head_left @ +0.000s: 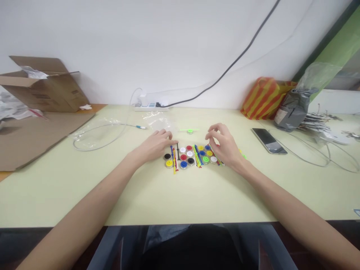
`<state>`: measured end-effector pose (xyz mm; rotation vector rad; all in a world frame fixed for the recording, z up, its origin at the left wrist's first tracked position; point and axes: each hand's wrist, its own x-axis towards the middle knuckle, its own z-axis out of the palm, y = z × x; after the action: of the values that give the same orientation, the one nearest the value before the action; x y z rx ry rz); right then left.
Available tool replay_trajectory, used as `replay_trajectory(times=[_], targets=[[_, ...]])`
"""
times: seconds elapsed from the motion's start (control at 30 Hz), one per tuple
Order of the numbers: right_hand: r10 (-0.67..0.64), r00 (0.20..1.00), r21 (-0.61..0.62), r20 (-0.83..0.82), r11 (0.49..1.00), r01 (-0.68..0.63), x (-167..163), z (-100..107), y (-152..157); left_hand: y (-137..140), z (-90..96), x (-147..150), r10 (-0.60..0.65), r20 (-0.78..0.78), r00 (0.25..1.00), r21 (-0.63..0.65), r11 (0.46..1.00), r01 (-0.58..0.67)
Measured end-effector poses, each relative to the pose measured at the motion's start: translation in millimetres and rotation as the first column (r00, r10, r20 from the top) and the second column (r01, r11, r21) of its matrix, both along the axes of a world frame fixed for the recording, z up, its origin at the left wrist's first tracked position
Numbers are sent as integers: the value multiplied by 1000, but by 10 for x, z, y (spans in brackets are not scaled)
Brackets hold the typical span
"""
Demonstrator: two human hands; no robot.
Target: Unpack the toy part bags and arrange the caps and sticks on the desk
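My left hand rests at the left end of a group of small coloured parts, fingers loosely bent and apart. One of its fingertips reaches the upper end of a black plastic stick. Over the right end of the group hovers my right hand, its fingers curled with gaps between them and nothing visible in them. Between the hands lie round discs, among them a white disc, a blue disc and a green disc. Coloured sticks lie between them. Behind, a green stick sits across a green disc.
A clear plastic bag and a power strip lie toward the wall. Left are a coiled cable and an open cardboard box. A phone, a striped bag and a grey bag are on the right.
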<state>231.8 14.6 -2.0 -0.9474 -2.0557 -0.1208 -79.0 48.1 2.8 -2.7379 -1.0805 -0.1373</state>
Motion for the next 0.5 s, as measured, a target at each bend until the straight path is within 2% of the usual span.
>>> replay_trajectory(times=[0.13,0.33,0.5], targets=[[12,1000,8,-8,1000,-11,2,10,-7,17,-8,-16,-7,66,998,26,1000,6],[19,1000,17,-19,1000,-18,-10,30,-19,11,30,107,-14,330,944,-23,999,23],[26,999,21,-20,999,-26,-8,48,-25,13,14,263,52,334,941,-73,997,-29]])
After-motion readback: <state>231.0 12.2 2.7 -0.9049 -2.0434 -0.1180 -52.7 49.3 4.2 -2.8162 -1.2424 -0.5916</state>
